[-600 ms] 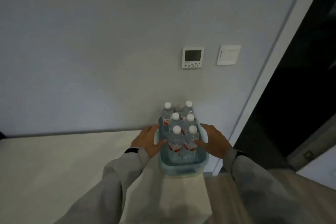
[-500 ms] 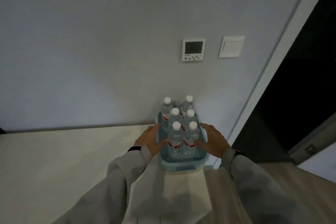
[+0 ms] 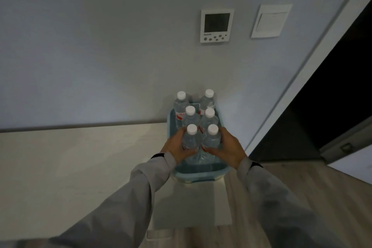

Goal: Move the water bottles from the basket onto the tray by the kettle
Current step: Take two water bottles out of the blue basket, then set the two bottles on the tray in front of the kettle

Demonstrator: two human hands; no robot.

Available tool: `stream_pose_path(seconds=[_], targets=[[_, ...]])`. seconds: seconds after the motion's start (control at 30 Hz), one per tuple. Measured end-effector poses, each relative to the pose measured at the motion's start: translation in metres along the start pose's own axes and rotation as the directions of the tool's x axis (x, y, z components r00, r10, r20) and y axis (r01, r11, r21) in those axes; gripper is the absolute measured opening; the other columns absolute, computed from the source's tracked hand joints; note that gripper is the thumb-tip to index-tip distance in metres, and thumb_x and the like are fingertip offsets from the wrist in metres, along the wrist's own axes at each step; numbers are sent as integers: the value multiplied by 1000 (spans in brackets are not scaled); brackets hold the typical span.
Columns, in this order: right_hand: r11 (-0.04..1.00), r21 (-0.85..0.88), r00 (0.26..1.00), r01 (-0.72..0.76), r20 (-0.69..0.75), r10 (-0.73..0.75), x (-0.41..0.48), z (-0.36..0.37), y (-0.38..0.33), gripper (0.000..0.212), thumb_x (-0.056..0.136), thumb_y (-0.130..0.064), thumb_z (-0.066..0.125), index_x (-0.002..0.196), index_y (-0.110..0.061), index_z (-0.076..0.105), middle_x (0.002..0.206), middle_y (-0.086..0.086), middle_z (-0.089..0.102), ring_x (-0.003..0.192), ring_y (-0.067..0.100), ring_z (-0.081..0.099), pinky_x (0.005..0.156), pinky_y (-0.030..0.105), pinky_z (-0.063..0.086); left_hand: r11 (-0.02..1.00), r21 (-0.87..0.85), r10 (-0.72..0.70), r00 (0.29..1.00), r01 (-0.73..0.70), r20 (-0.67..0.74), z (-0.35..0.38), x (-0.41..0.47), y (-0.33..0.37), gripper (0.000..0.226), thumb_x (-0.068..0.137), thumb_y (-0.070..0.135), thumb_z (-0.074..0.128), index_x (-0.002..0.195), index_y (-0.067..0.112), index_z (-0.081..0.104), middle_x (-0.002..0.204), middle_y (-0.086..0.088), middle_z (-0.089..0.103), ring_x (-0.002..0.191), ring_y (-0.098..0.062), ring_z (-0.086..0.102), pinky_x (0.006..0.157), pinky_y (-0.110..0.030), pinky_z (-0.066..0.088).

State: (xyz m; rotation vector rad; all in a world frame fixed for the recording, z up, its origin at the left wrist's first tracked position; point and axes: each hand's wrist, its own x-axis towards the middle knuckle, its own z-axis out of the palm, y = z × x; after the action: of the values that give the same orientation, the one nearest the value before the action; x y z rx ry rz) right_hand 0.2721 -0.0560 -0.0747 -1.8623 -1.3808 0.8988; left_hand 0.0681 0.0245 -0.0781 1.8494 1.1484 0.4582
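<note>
Gripping the nearest pair of bottles, both hands were inside the pale blue plastic basket (image 3: 198, 173) at this moment. The left hand (image 3: 177, 147) was curled around the near-left clear plastic water bottle with a white cap (image 3: 191, 139), fingers closed against its body. The right hand (image 3: 227, 150) was wrapped likewise around the near-right clear white-capped bottle (image 3: 211, 139), thumb across its lower front. Whether either bottle had left the basket floor could not be told; both bottoms were hidden behind the hands.

Count: six bottles in the basket, standing upright in two columns of three. Behind the gripped pair stood the middle pair (image 3: 190, 116), and beyond those the far pair (image 3: 181, 102) close to the grey wall (image 3: 100, 46). The basket sat at the right end of the pale countertop (image 3: 70, 167), near the wall.

Progress, judged: none delivered. All six bottles were within the basket, so the task stood at its first pick. Neither the tray nor the kettle was in view, so their position could not be recorded; the bare counter ran off to the left.

Remaining, judged: lift the gripped pair clear, carry them to the tray, then repeat for the other four. The bottles stood packed touching, so a lift might drag a neighbour.
</note>
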Motion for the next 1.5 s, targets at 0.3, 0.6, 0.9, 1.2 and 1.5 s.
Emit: stream_pose_path(seconds=[0.3,0.6,0.9,1.2,1.5], targets=[[998,38,998,51,-48,-50,-1,6,7,69,70,-51,84,126,-33,49,124,-12,64,111,10,62,92,26,52,1000,9,-2,980,4,-198,17,-7,4,72,62,55,79,122,39,43,124,0,64,111,-22,60,92,-33,49],[995,46,989,87,-122,-81,-11,-4,-10,71,66,-56,84,126,-38,52,119,-11,68,107,13,66,94,31,55,1000,15,6,966,-3,-259,8,-17,8,65,59,64,79,111,40,48,108,9,68,96,-11,65,82,-24,55],[930,-59,915,364,-165,-369,-29,-29,-104,63,68,-63,77,121,-37,55,117,-9,71,102,15,69,92,33,57,982,6,173,897,-187,-407,-67,-59,55,64,58,65,77,114,52,47,104,21,63,93,14,58,80,-10,51],[880,18,879,475,-65,-473,-56,59,-210,70,61,-53,85,124,-49,54,110,-22,70,100,-4,67,91,26,57,979,29,187,829,-203,-526,-190,-175,16,65,59,58,81,116,43,53,101,26,66,93,8,63,77,-13,53],[819,105,821,564,38,-570,-132,225,-327,58,59,-53,86,109,-59,57,104,-25,72,93,-2,70,85,30,61,990,52,134,765,-130,-630,-320,-349,-75,68,61,49,82,121,33,54,106,10,69,96,1,63,81,-22,55]])
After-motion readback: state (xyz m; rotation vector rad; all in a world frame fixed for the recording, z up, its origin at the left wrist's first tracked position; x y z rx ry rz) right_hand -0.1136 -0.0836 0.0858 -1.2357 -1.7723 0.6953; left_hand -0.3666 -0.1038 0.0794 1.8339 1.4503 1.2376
